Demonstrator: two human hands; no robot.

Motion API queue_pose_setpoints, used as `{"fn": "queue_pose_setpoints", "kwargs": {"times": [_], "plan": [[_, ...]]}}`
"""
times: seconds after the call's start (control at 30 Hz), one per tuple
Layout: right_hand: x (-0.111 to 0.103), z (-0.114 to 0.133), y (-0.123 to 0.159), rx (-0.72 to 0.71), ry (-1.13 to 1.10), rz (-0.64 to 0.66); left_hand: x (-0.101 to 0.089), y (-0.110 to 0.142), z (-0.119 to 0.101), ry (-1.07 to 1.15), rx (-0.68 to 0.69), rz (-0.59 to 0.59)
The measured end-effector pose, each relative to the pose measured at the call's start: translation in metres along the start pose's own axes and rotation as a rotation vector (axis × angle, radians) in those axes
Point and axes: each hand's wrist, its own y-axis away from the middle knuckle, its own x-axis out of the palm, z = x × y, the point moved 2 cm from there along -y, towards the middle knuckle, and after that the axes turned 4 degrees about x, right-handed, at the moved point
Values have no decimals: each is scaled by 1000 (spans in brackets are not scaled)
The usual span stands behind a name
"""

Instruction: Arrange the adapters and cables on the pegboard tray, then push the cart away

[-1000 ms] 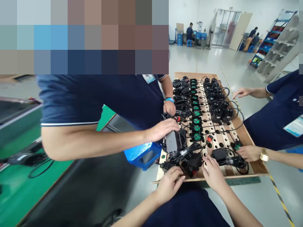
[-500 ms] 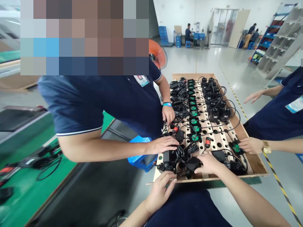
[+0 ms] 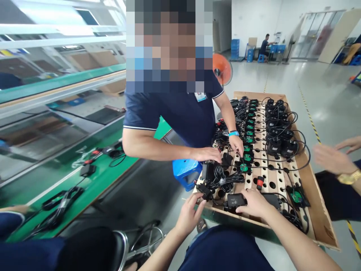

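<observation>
- Left hand reaches up, fingers seemingly pinching a black plug.
- Right hand lies palm-down, fingers curled around a black box on the wooden tray.

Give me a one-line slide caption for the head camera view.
Left hand and right hand grip black cabled parts at the near edge of a perforated wooden tray while co-workers reach in.

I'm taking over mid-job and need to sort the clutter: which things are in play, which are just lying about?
In play:
left hand at the small black connector
right hand on the black adapter box
wooden perforated tray

Lying about:
blue bin
orange fan
cables on the green conveyor
</observation>
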Motion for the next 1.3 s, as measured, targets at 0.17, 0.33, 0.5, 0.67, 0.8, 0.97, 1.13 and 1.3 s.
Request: {"fn": "queue_pose_setpoints", "kwargs": {"times": [0.17,0.33,0.5,0.67,0.8,0.97,1.13,1.3], "plan": [[0,6,4,44,52,22,-4,-11,6,54,-144,-94],[4,9,9,1,-1,18,9,-17,20,58,-198,-31],[17,9,5,48,-14,56,20,-9,20,-144,25,23],[23,19,8,170,6,9,2,-10,21,-94,148,26],[23,2,45,293,-181,-314,-13,-8,45,-47,141,-11],[20,-57,145,734,-291,-828,-5,-5,78,3,109,-39],[12,-117,239,1186,-190,-909,2,-6,83,149,117,-83],[-2,-189,249,1293,-221,-742,9,-7,84,264,-124,-158]]}}
